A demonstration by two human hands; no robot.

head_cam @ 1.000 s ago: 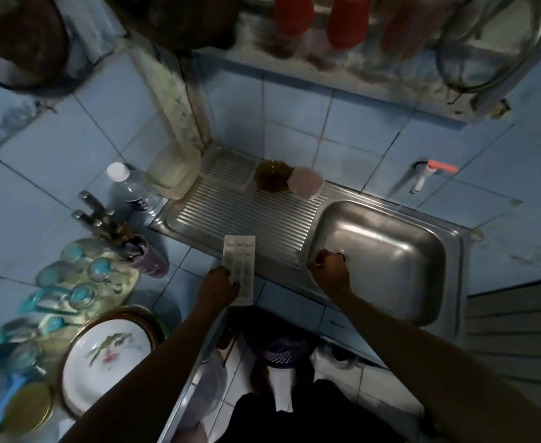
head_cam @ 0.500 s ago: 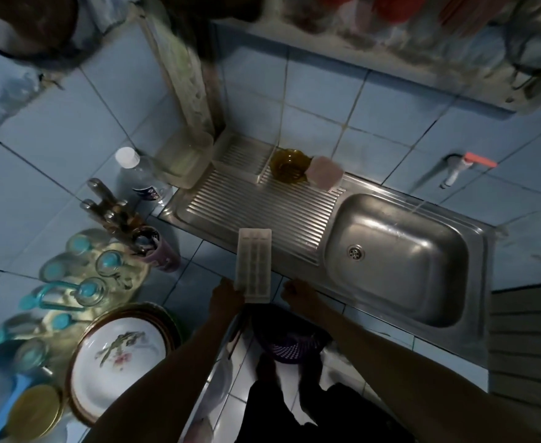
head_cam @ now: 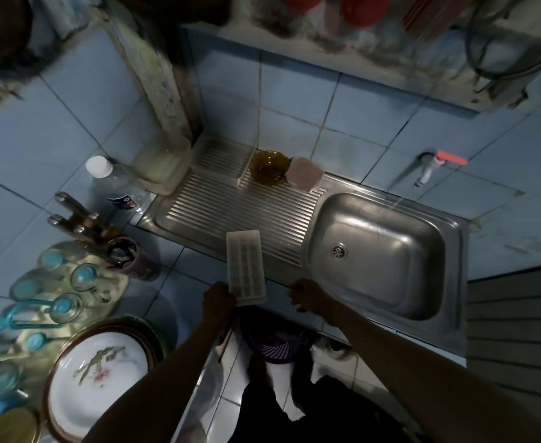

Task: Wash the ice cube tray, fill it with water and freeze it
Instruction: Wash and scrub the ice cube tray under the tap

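ice cube tray [head_cam: 246, 267]: centre of frame, white, cells up, far end over the ribbed drainboard [head_cam: 231, 212], near end past the surface edge. Cells look dry; can't tell for sure.
left hand [head_cam: 218, 302]: grips the tray's near left corner, fingers curled on it.
right hand [head_cam: 307, 295]: just right of the tray, not touching it, fingers loosely curled, holding nothing, over the front rim of the sink.
sink [head_cam: 381, 251]: steel basin, right of centre, only the drain [head_cam: 338, 251] showing in it.
tap [head_cam: 435, 164]: white body, orange-red lever, on the blue wall upper right of the basin.
amber bowl [head_cam: 267, 166]: back of the drainboard, nothing visible in it.
pink tub [head_cam: 304, 174]: touching the bowl's right side; contents can't be seen.
clear bottle [head_cam: 115, 187]: white cap, left of the drainboard; dark label, text too blurred to read.
cutlery cup [head_cam: 125, 255]: left of centre, metal handles sticking out toward upper left.
glasses [head_cam: 61, 282]: lower left, several upturned on a tray.
floral plate [head_cam: 96, 375]: lower left, white, sitting in a brown-rimmed dish.
purple basket [head_cam: 275, 343]: on the floor under the surface edge, bottom centre.
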